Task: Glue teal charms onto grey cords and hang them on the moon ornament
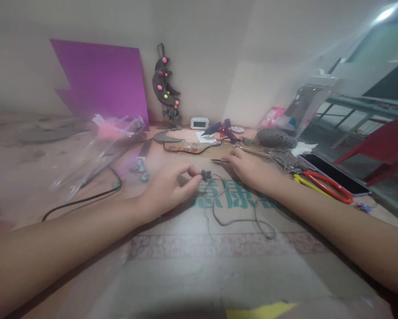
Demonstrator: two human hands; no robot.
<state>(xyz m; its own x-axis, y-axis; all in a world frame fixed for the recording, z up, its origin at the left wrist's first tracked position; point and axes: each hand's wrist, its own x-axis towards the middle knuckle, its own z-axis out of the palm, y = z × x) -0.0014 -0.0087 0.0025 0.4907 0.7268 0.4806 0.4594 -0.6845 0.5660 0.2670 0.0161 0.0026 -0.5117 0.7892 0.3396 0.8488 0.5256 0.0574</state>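
Observation:
My left hand point(175, 188) pinches a small dark grey yarn piece point(206, 175) between thumb and fingertips, just over the printed cardboard sheet point(185, 274). A grey yarn strand point(234, 221) trails from near it in loose loops across the green lettering. To its right, my right hand point(247, 166) is closed round small scissors point(220, 160), their pointed metal tip directed left, towards the yarn piece. The fingers hide most of the scissors' handles. The tip and the yarn piece are apart.
Behind the hands are a glue gun point(222, 129), a white clock point(199, 123) and a grey crescent point(168, 137). A grey yarn ball point(276, 138), red-handled scissors point(330, 186) and a phone point(335, 173) lie right. Plastic bags point(101, 150) and a black cable point(82, 200) lie left.

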